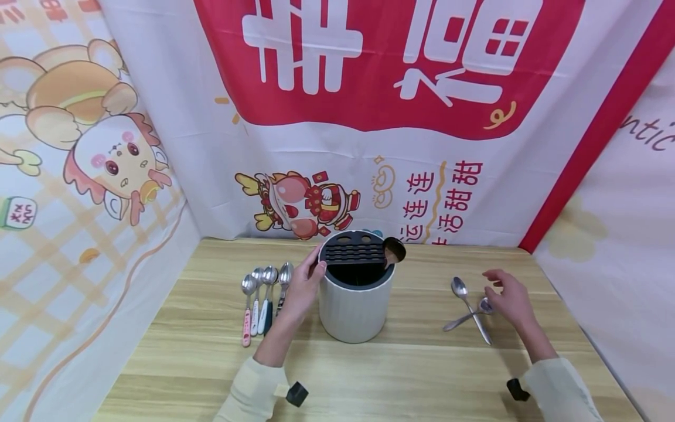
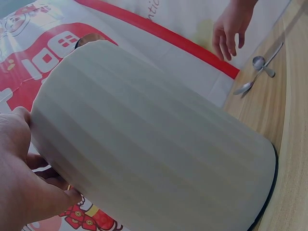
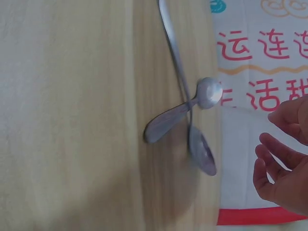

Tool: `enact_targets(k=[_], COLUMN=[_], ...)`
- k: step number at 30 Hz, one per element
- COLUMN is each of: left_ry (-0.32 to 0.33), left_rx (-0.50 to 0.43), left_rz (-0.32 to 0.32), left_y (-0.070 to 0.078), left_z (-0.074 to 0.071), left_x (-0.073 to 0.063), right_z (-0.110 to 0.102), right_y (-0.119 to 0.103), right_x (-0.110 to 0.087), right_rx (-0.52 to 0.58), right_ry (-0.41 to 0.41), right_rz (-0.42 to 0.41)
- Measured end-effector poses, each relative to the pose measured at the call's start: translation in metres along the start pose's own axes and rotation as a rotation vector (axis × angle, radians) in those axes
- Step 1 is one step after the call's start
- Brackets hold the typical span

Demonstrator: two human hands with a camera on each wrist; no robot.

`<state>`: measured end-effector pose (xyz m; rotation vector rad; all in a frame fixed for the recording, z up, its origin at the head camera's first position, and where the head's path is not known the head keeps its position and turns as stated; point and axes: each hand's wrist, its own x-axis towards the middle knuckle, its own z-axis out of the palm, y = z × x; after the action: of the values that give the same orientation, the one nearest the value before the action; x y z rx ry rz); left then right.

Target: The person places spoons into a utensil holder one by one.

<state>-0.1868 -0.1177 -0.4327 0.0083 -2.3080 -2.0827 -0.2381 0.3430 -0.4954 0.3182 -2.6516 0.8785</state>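
Note:
A white ribbed utensil holder (image 1: pixel 355 313) with a black slotted top stands mid-table. A dark ladle (image 1: pixel 394 251) leans in its opening, its bowl over the right rim. My left hand (image 1: pixel 306 285) holds the holder at its upper left side, thumb and fingers against the wall; in the left wrist view the holder's wall (image 2: pixel 154 134) fills the middle. My right hand (image 1: pixel 510 298) hovers beside two crossed metal spoons, fingers loosely bent with nothing between them. The longer spoon (image 3: pixel 174 53) lies under the short one (image 3: pixel 166 123) in the right wrist view.
Left of the holder, several spoons lie side by side, among them a pink-handled spoon (image 1: pixel 246 319) and a white-handled one (image 1: pixel 263 316); my left forearm partly covers the group. Printed cloths hang behind (image 1: pixel 211 193) and at both sides of the wooden table (image 1: pixel 411 381).

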Motion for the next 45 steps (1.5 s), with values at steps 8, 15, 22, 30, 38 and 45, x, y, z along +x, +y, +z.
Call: enact_targets(k=[8, 15, 22, 30, 38, 45], left_ry=[0.000, 0.004, 0.014, 0.009, 0.013, 0.015], left_rx=[0.006, 0.009, 0.017, 0.016, 0.019, 0.025], left_rz=[-0.020, -0.025, -0.020, -0.008, -0.006, -0.022], left_y=[0.001, 0.001, 0.002, 0.002, 0.002, 0.002], left_z=[0.000, 0.000, -0.001, 0.000, 0.000, 0.000], left_x=[-0.002, -0.001, -0.002, -0.003, -0.003, -0.003], right_z=[0.005, 0.013, 0.022, 0.024, 0.025, 0.027], right_y=[0.013, 0.022, 0.028, 0.029, 0.029, 0.030], right_x=[-0.004, -0.006, -0.006, -0.007, -0.007, -0.010], right_rx=[-0.045, -0.101, -0.123, -0.124, -0.106, -0.055], right_ry=[-0.168, -0.237, -0.246, -0.233, -0.215, -0.152], right_rz=[0.115, 0.178, 0.219, 0.253, 0.299, 0.317])
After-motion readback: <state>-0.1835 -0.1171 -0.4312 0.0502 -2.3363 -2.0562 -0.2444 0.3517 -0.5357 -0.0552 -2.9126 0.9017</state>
